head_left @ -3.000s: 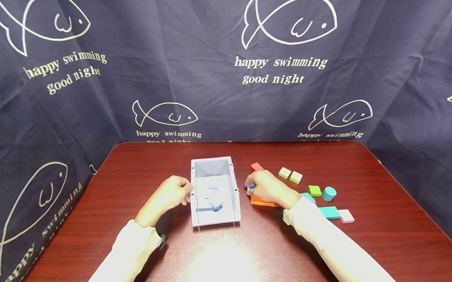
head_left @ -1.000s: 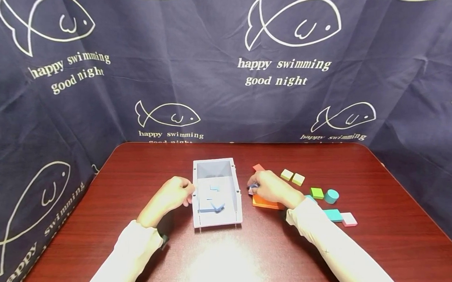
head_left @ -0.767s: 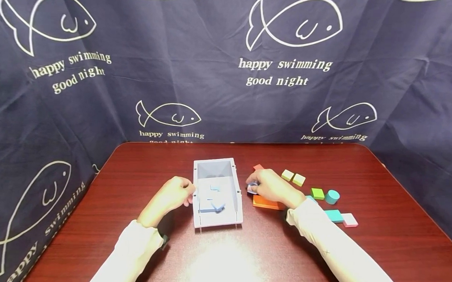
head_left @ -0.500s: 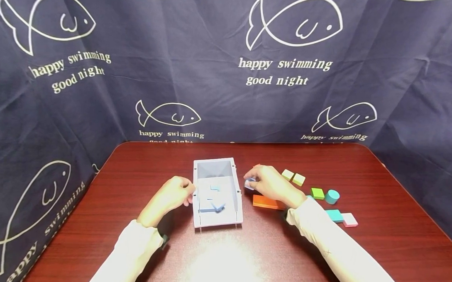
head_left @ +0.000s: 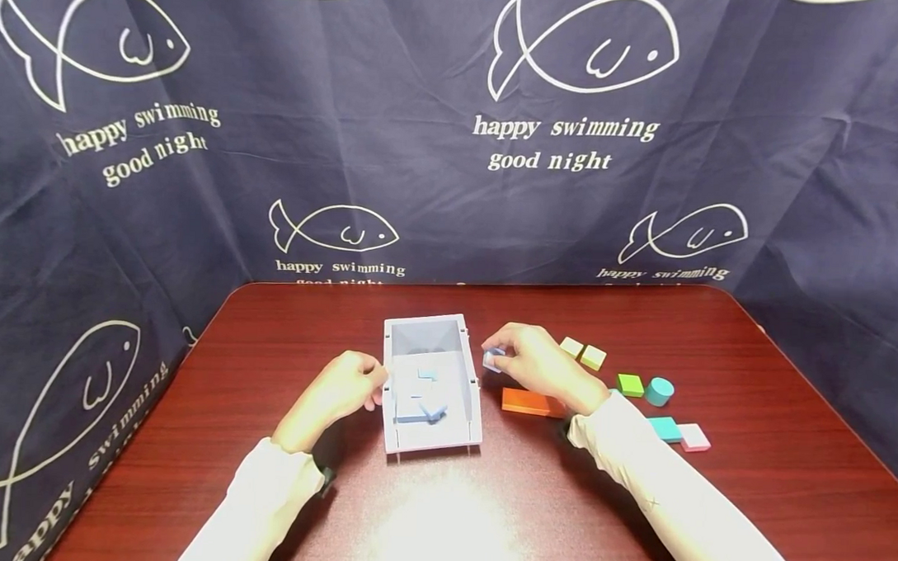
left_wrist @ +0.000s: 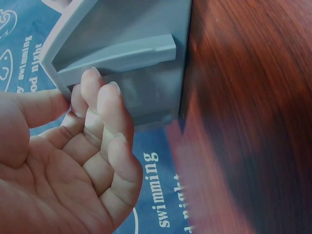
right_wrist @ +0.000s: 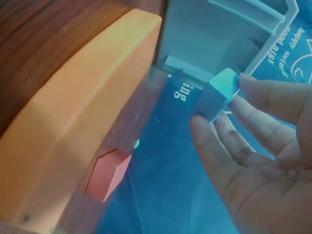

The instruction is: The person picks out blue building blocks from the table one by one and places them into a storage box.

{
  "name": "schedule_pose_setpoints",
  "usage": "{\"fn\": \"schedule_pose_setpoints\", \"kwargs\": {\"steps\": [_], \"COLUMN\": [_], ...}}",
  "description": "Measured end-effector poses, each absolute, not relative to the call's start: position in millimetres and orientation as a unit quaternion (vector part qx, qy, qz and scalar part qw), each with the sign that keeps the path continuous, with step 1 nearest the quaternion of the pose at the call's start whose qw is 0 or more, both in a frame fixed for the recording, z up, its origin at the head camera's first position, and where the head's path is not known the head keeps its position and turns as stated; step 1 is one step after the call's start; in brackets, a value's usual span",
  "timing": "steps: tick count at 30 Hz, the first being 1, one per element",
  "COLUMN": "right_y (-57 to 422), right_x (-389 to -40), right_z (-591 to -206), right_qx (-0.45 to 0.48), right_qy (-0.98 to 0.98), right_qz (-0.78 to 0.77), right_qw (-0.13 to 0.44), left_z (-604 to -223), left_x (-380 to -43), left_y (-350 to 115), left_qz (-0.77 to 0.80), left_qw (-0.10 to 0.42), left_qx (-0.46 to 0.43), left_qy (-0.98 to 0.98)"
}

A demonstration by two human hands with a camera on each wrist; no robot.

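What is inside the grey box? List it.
Inside the grey box, light blue pieces lie on the floor toward its near end. Their number is unclear; the near wall hides the floor behind it.

My right hand (head_left: pixel 538 368) covers most of the small blue block (head_left: pixel 493 360) in the head view, so its shape is unclear there. My left hand (head_left: pixel 335 390) hides the grey box's (head_left: pixel 429 432) left wall where it rests. The teal block (head_left: pixel 664 427) is partly behind my sleeve.
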State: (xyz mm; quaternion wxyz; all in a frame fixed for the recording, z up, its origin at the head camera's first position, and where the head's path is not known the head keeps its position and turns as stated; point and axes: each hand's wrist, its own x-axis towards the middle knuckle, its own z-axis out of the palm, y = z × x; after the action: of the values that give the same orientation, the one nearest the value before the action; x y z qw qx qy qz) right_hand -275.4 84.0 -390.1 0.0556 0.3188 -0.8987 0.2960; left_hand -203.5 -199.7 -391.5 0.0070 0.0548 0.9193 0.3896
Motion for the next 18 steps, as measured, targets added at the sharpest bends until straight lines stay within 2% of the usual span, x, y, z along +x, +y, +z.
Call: {"fn": "schedule_pose_setpoints", "kwargs": {"steps": [18], "right_y": [79.7], "right_x": [-269.1], "right_z": [-378.5], "right_qx": [0.340], "right_qy": [-0.879], "right_qz": [0.319], "right_qw": [0.102], "left_z": [-392.0], "left_x": [-204.2], "left_y": [-199.8], "left_qz": [0.391], "left_qw": [0.009], "left_qx": [0.055], "left_qy": [0.919]}}
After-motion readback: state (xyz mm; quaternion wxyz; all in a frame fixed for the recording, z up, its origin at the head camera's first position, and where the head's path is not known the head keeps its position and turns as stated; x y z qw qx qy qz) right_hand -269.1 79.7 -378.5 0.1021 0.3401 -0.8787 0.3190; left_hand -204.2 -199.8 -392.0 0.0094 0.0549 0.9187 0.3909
